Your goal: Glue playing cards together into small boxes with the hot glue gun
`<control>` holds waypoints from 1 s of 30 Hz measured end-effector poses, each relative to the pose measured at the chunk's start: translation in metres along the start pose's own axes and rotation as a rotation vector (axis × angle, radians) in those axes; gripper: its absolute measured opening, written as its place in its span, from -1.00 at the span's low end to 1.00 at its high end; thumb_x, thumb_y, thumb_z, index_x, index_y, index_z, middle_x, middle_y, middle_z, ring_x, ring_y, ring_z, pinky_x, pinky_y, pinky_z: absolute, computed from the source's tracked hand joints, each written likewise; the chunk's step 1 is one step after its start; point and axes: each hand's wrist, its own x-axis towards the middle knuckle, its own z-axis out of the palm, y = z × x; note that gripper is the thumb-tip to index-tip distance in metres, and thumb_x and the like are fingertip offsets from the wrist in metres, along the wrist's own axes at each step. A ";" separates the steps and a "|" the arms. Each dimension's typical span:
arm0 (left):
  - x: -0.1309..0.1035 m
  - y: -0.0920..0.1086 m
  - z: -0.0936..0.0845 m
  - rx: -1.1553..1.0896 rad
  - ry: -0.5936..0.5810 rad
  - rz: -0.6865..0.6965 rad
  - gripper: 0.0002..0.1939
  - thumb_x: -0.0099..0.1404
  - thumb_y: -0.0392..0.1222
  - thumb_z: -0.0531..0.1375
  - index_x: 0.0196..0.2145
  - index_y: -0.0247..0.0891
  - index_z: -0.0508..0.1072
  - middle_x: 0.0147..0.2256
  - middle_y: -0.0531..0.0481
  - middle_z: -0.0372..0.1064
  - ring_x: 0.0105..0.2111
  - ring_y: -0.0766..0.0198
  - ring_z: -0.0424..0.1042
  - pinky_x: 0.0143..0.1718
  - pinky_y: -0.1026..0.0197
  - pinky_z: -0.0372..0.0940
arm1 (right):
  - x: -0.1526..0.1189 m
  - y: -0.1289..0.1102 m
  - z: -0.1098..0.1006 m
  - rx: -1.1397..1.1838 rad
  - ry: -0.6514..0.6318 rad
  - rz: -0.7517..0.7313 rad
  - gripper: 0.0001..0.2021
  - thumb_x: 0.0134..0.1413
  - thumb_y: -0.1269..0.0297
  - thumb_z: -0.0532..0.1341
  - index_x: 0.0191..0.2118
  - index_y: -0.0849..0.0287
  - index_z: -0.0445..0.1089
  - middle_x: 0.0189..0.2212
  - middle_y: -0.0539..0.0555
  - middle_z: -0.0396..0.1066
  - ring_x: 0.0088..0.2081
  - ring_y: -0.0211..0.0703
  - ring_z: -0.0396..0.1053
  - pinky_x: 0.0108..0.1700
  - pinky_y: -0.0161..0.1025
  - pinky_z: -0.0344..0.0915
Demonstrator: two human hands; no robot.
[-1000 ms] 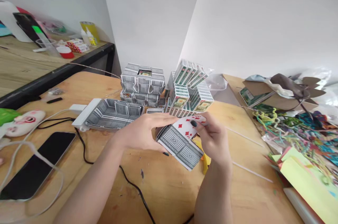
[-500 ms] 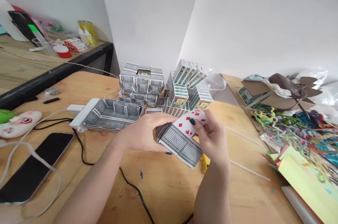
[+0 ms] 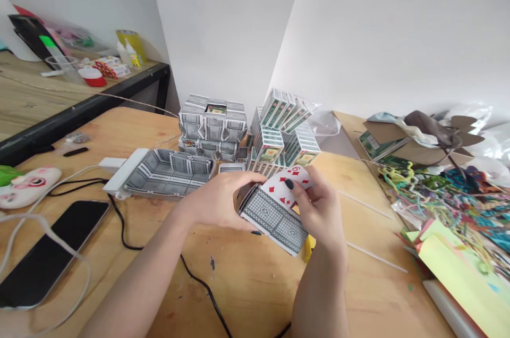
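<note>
Head camera: a grey-backed playing-card piece (image 3: 277,224) hangs tilted between my hands, above the wooden table (image 3: 247,290). My left hand (image 3: 217,200) is curved fairly wide around its left end, holding it with the thumb near its lower edge and the index finger reaching over its far side. My right hand (image 3: 323,202) is pinched on a diamonds playing card (image 3: 279,185) at the piece's far right side, thumb on the printed face. Well left of the piece lies a black smartphone (image 3: 59,247); well right, yellow paper sheets (image 3: 462,269). Farther off to its left is an open card-built tray (image 3: 159,184). Beyond the piece stand stacked boxed card decks (image 3: 270,144) and, left of those, a card-covered box stack (image 3: 213,125).
</note>
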 end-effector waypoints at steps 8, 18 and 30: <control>0.001 0.003 -0.002 0.006 -0.035 -0.038 -0.38 -0.16 -0.03 0.34 -0.10 -0.14 0.31 -0.08 0.02 0.36 -0.10 0.16 0.35 -0.06 0.15 0.21 | 0.000 -0.002 -0.001 0.010 -0.033 0.005 -0.90 0.06 0.33 0.09 -0.25 0.11 0.28 -0.54 -0.02 0.32 -0.51 -0.22 0.33 -0.54 -0.30 0.28; 0.001 0.006 -0.002 -0.031 -0.034 -0.032 -0.40 -0.11 -0.02 0.31 -0.08 -0.14 0.31 -0.12 0.02 0.38 -0.13 0.16 0.36 -0.13 0.17 0.23 | 0.000 -0.006 0.003 -0.005 -0.042 -0.009 -0.94 0.04 0.34 0.10 -0.31 0.11 0.27 -0.52 -0.03 0.33 -0.54 -0.29 0.28 -0.53 -0.33 0.26; 0.000 0.004 -0.005 -0.063 0.023 -0.067 -0.27 -0.13 -0.01 0.34 0.02 -0.13 0.24 0.00 -0.03 0.31 -0.03 0.08 0.31 -0.03 0.07 0.22 | 0.004 -0.014 -0.003 0.366 -0.109 0.194 -0.50 -0.14 0.20 0.31 -0.04 0.09 0.17 -0.32 0.07 0.48 -0.30 -0.10 0.45 -0.27 -0.14 0.41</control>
